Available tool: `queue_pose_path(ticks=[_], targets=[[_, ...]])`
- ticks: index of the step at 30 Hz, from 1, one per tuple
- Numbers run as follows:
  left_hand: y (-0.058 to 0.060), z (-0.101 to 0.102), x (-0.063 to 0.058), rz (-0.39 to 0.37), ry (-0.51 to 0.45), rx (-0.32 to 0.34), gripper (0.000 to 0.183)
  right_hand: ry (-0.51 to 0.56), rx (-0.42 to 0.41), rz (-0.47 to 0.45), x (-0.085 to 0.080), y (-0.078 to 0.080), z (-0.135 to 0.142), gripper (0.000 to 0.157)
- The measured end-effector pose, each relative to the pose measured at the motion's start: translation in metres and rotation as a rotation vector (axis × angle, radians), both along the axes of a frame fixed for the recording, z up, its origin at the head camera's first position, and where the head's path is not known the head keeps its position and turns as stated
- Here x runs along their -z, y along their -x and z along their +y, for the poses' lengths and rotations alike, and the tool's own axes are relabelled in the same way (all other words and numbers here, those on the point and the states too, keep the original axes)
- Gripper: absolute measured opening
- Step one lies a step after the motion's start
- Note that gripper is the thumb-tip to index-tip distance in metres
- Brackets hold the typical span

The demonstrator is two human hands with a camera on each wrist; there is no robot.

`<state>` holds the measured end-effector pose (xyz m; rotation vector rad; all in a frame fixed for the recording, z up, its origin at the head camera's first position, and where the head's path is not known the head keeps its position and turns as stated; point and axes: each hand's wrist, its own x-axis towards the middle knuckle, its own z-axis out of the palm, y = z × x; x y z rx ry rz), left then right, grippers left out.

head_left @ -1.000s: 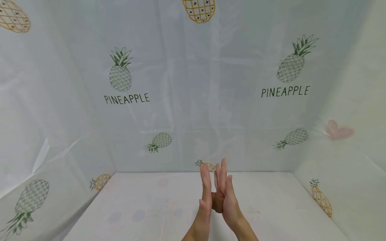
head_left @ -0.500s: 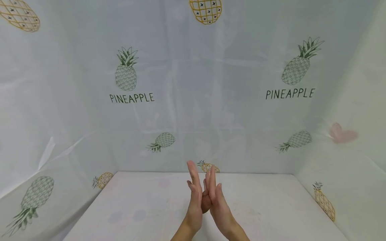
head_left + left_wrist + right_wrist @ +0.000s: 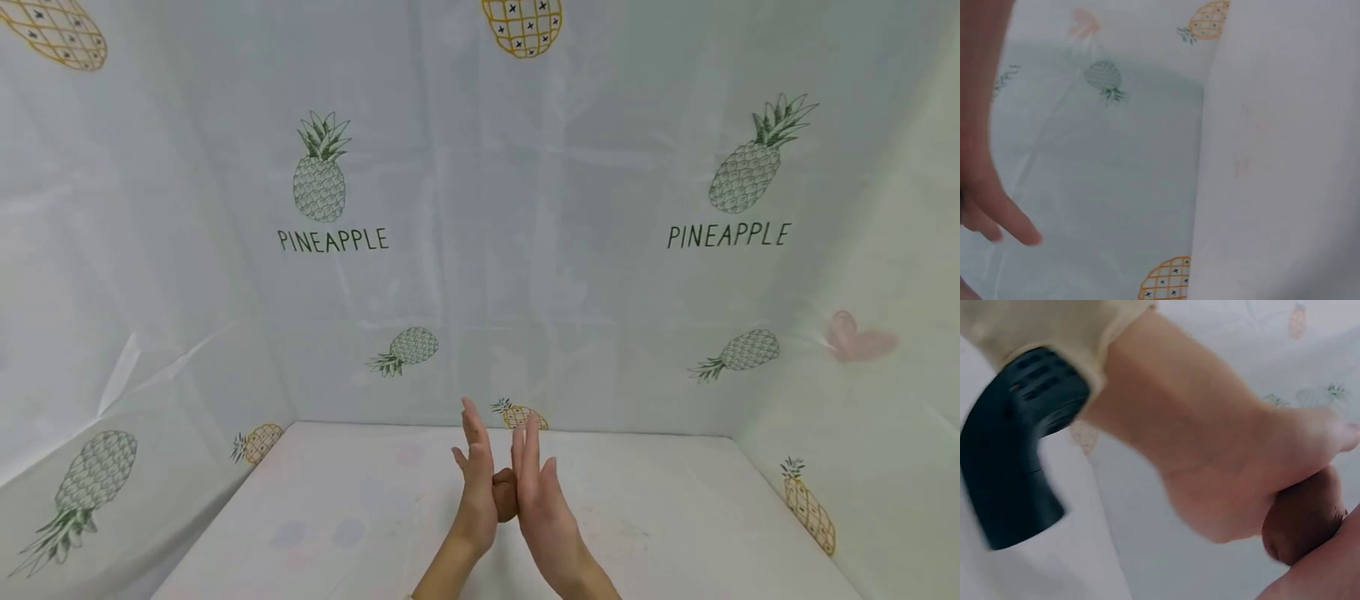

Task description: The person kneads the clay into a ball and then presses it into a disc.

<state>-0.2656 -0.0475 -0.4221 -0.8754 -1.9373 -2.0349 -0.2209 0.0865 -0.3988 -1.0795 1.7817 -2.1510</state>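
Observation:
In the head view a smooth, rounded brown lump (image 3: 505,495), like modelling clay, sits pressed between two upright palms above the table. My left hand (image 3: 477,492) is on its left side, fingers straight and pointing up, thumb held apart. Against its other side lies my right hand (image 3: 542,508), whose fingers are also extended. The right wrist view gives a close look at the lump (image 3: 1305,519) pinned between both palms, with a slight crease near its lower end. Part of a hand (image 3: 991,194) enters at the left of the left wrist view; the lump is hidden there.
Below the hands spreads a white table (image 3: 360,517) with faint coloured spots. Pale sheeting (image 3: 480,250) printed with pineapples encloses the back and sides. A black device (image 3: 1016,450) is worn at a wrist, beside a beige sleeve (image 3: 1066,328).
Both hands have shifted left in the head view with the lump between them. The palms slide against each other, the left hand tilting. The camera view has also shifted slightly.

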Motion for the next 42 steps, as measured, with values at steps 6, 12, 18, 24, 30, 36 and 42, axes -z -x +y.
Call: queue_pose_path(ticks=[6, 12, 18, 24, 30, 36, 42], targets=[[-0.007, 0.010, 0.002, 0.072, 0.049, 0.127, 0.056, 0.063, 0.059, 0.016, -0.009, -0.003, 0.010, 0.053], [-0.025, 0.022, 0.000, 0.202, 0.118, 0.149, 0.061, 0.119, 0.117, -0.001, -0.011, 0.000, 0.019, 0.054], [-0.040, 0.029, -0.009, 0.272, 0.131, 0.174, 0.065, 0.141, 0.151, 0.000, -0.012, 0.004, 0.024, 0.055], [-0.051, 0.032, -0.018, 0.258, 0.093, 0.229, 0.065, 0.114, 0.258, -0.076, -0.011, 0.005, 0.028, 0.053], [-0.053, 0.027, -0.022, 0.254, 0.021, 0.270, 0.062, 0.066, 0.251, -0.050, -0.005, 0.009, 0.021, 0.052], [-0.048, 0.018, -0.026, 0.222, -0.046, 0.247, 0.061, 0.026, 0.242, 0.028, 0.006, 0.012, 0.005, 0.053], [-0.040, 0.011, -0.027, 0.206, -0.080, 0.175, 0.060, 0.010, 0.142, 0.047, 0.008, 0.008, -0.003, 0.053]])
